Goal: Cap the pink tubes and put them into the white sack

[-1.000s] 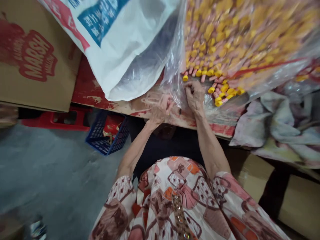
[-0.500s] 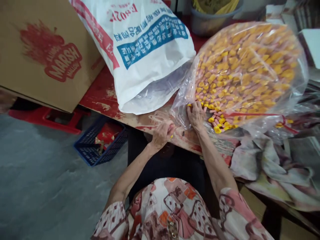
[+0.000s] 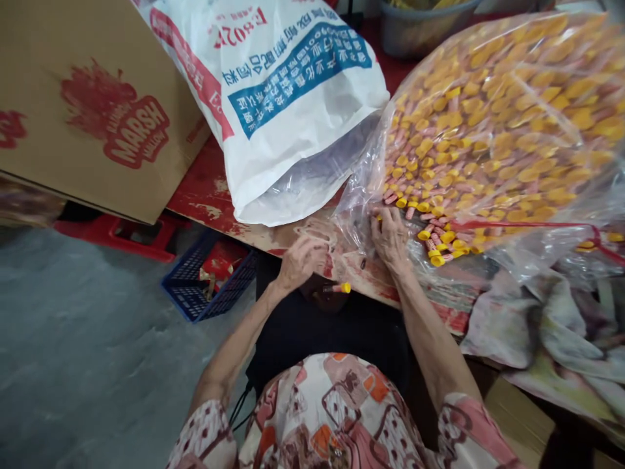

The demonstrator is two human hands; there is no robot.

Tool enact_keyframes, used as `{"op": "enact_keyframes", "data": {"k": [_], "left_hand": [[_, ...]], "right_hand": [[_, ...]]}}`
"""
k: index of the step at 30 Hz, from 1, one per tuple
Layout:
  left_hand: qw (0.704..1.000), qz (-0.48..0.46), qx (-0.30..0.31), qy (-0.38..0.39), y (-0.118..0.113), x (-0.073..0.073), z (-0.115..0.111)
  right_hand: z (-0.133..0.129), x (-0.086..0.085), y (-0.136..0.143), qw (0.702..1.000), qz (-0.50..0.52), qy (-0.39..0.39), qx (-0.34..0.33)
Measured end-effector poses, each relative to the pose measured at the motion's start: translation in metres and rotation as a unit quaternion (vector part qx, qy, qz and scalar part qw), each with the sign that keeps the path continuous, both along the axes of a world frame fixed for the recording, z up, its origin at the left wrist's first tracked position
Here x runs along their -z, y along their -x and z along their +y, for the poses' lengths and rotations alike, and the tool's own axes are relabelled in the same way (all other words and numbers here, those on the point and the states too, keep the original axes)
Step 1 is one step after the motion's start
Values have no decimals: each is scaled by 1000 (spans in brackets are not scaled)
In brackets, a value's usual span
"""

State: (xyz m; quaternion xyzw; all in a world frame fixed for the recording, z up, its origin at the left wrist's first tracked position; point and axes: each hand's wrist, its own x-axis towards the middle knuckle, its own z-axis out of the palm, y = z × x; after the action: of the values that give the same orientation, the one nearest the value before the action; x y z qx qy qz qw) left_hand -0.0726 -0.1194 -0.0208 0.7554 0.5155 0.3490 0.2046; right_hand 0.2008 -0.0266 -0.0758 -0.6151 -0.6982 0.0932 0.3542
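My left hand (image 3: pixel 301 260) is over the table's front edge, fingers loosely stretched out, holding nothing I can see. Just below its fingertips, a small pink piece with a yellow cap (image 3: pixel 340 287) shows against the dark lap, apart from the hand. My right hand (image 3: pixel 389 236) rests at the mouth of a clear plastic bag (image 3: pixel 359 189), its fingers curled in. A bit of yellow shows at those fingertips, most of it hidden. Beside this hand, many loose pink pieces with yellow caps (image 3: pixel 442 242) spill from the bag, which is full of them.
A white printed sack (image 3: pixel 303 156) lies on the worn red table (image 3: pixel 208 195). At left stand a cardboard box (image 3: pixel 43 85) and a blue basket (image 3: pixel 195 309) below table height. A tub (image 3: pixel 410 32) sits at the back; crumpled cloths (image 3: pixel 508 319) lie at right.
My left hand's closed fingers have opened out, and the yellow-capped piece now shows below them. My right hand stays at the bag's mouth. The view has shifted slightly.
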Motion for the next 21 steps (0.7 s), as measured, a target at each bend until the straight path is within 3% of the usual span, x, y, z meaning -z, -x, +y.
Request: {"op": "enact_keyframes", "data": {"k": [3,6,9,11,14,18,21], "left_hand": [[994,4,-103,-38,-3,11,88],[987,3,-154,-53,-11,29,170],[985,5,-165,-40,-20,46,205],[986,5,-162,-49,-21,52,198],[985,-1,-164,-53,-16,47,163],[993,-24,-117,-9,-9,16,107],[997,-35,-11,63,-15,-11,75]], "right_hand": [[0,1,0,998,48,-29,14],[0,-2,0,997,67,-24,16],[-4,-8,0,995,96,-26,12],[-9,-12,1,991,122,-41,33],[-19,-14,1,990,124,-38,49],[-30,-19,-4,991,126,42,-10],[-36,-28,-1,960,245,117,-66]]}}
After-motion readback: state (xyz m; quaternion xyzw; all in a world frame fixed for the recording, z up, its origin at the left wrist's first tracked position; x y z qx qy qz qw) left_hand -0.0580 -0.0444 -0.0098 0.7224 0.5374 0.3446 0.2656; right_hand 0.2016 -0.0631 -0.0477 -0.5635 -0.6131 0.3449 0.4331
